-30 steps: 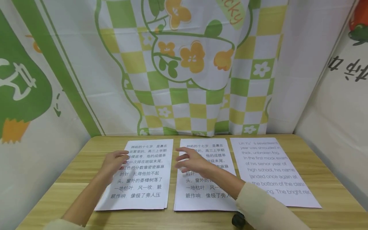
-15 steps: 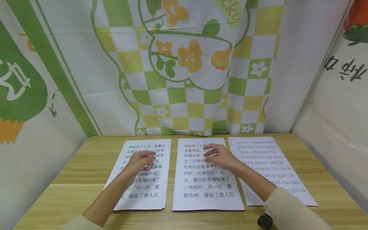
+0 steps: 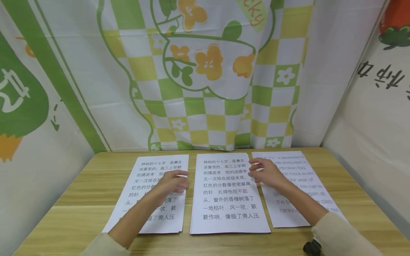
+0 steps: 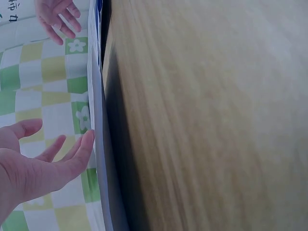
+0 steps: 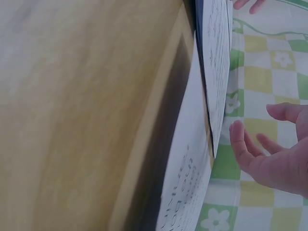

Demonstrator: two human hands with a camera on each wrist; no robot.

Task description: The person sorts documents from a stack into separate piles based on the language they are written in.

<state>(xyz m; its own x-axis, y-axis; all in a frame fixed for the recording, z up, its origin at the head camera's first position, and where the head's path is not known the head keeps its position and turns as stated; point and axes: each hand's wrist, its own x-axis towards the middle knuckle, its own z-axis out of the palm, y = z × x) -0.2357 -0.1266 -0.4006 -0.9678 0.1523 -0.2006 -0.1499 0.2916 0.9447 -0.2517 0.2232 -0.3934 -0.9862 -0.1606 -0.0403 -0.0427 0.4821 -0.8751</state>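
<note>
Three sets of printed paper sheets lie in a row on the wooden table. My left hand (image 3: pixel 173 186) is over the left stack of paper (image 3: pixel 160 222), its fingers loosely bent and nothing in them. Chinese text fills that stack and the middle stack of paper (image 3: pixel 229 199). Between the middle stack and the right sheet of paper (image 3: pixel 288 218), which carries English text, hovers my right hand (image 3: pixel 267 172), with fingers relaxed and spread. In the right wrist view, the right hand (image 5: pixel 274 154) holds nothing. The left wrist view has the left hand (image 4: pixel 48 163) with thumb and fingers apart.
The wooden table (image 3: pixel 73 199) ends at a hanging cloth (image 3: pixel 205 117) with green and yellow checks and flowers. White printed side walls stand left and right. A small black object (image 3: pixel 312 248) sits by the right sleeve (image 3: pixel 339 233).
Both hands have moved to the right, the left across the left stack, the right from the middle stack toward the English sheet. The head view has shifted slightly. The papers stay in place.
</note>
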